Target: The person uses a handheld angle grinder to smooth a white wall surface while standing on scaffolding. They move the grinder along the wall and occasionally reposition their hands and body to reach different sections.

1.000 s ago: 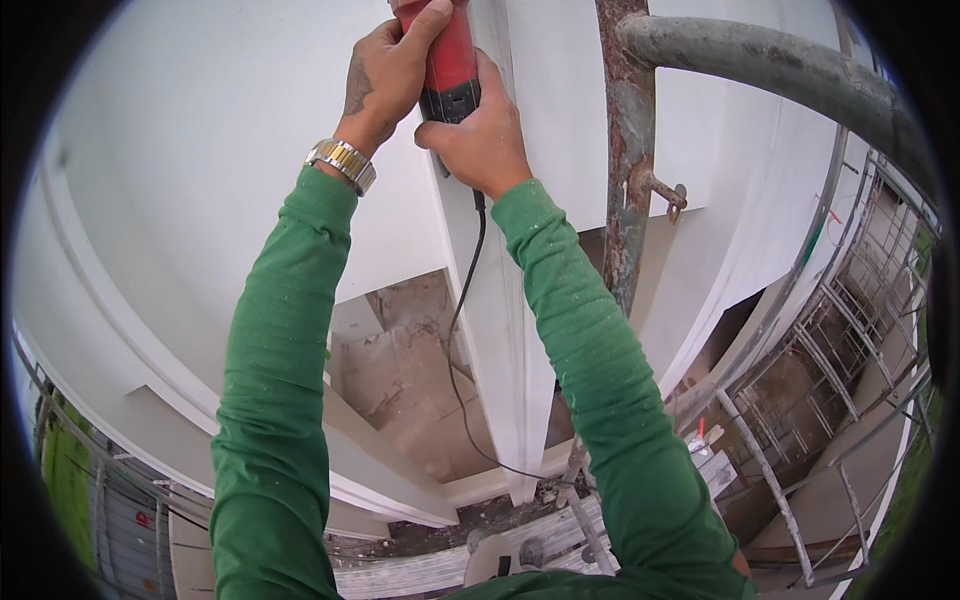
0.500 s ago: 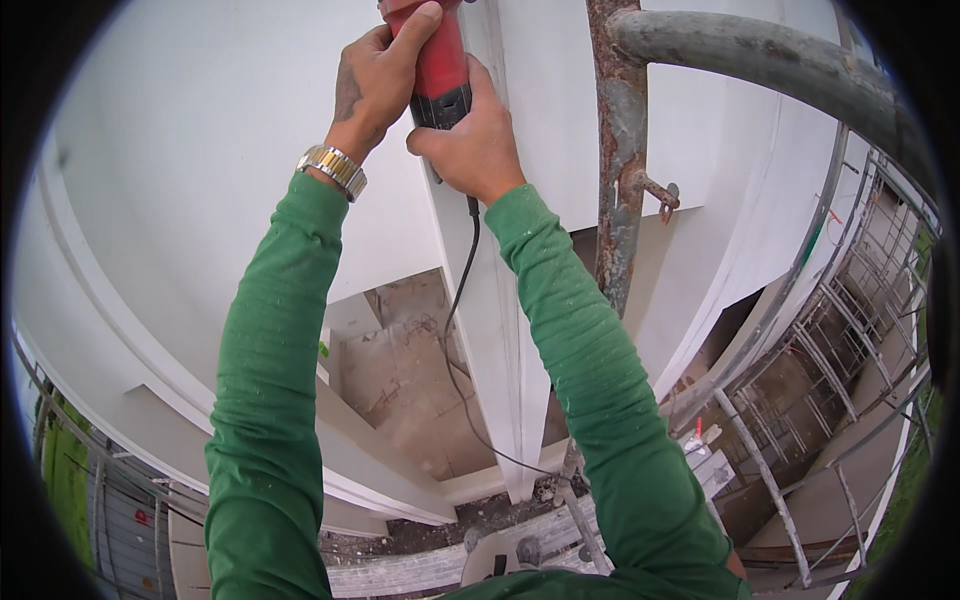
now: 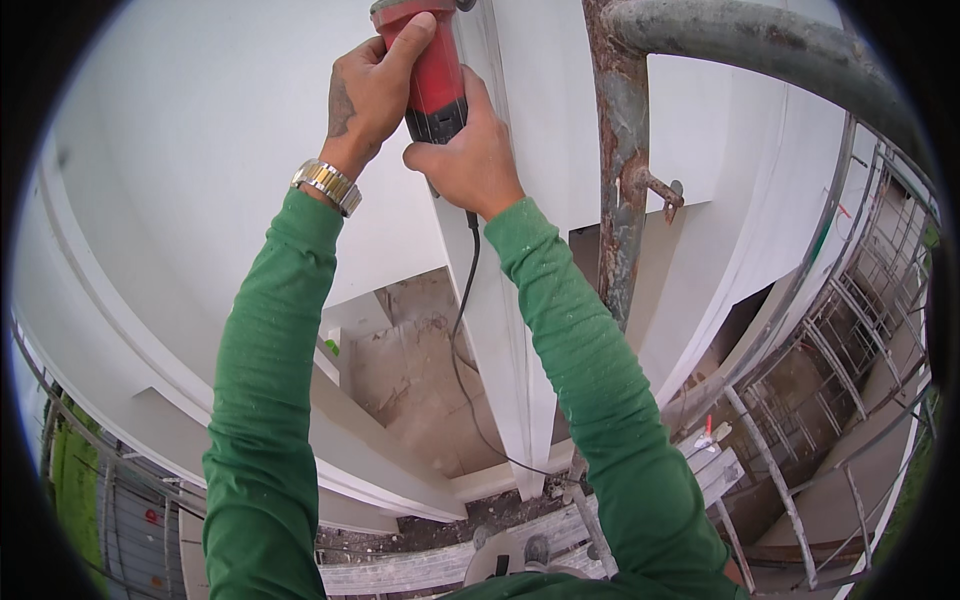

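Note:
My left hand [image 3: 365, 95] grips the upper body of a red and black power tool [image 3: 437, 65], thumb over its red casing; a metal watch [image 3: 326, 186] is on that wrist. My right hand [image 3: 470, 155] is closed around the tool's black lower end. A black cord [image 3: 468, 280] hangs from it down along a white vertical column [image 3: 500, 360]. The tool is held against the top part of that column; its working end is mostly cut off at the upper edge. Both forearms are in green sleeves.
A rusty scaffold pipe [image 3: 625, 220] with a bent rail [image 3: 760, 50] stands right of my hands. White wall panels [image 3: 200, 150] surround the column. Below are a dusty floor [image 3: 400, 400] and worn planks [image 3: 420, 555]. More scaffolding [image 3: 830, 350] runs down the right side.
Both hands and the tool have shifted a little to the left in the picture, showing slightly more of the tool's head. My grip looks the same.

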Tool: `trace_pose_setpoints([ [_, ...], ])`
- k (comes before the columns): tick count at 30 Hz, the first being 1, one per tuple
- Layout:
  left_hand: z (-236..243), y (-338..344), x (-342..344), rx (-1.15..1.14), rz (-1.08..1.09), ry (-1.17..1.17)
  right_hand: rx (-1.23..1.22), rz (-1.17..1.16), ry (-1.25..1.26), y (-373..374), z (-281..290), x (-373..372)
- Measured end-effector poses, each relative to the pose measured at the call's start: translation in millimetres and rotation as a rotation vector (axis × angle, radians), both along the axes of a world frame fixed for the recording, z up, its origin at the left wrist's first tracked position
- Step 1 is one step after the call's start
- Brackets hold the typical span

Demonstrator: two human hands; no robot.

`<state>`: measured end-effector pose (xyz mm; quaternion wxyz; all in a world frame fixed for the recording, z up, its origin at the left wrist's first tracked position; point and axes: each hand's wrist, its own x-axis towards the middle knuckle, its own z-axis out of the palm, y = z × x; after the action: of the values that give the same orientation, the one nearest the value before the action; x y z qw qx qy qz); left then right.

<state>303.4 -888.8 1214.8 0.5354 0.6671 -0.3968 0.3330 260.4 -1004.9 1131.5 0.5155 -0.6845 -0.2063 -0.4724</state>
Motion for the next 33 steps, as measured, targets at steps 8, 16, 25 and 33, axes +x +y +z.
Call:
trace_pose_setpoints([
  [8,-1,1,-3,0.005,-0.017,0.059,-0.004,0.003,0.065,0,0,-2],
  [16,-17,3,-4,0.027,0.035,0.002,0.024,0.016,0.052,2,-20,1],
  [25,-18,8,-6,0.043,0.020,0.096,0.012,0.003,0.075,4,-20,-5],
  [33,-36,7,-5,0.033,0.029,0.036,0.044,0.033,0.083,5,-37,-7],
])
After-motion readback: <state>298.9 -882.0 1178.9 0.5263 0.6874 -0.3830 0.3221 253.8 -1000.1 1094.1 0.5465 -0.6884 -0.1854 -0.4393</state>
